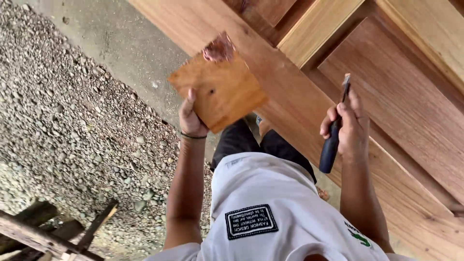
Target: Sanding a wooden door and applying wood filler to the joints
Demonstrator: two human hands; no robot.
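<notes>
Wooden square board [217, 92] in left hand [191, 118] | right hand [350, 123] grips putty knife [336, 130]

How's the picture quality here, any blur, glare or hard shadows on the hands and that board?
Head view: soft even daylight, no glare or hard shadows; the square board in the left hand is slightly motion-blurred; the right hand and its putty knife look sharper.

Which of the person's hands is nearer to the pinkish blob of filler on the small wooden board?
Left. The left hand holds the board bearing the blob; the right hand, gripping a dark-handled tool, is off to the side.
</notes>
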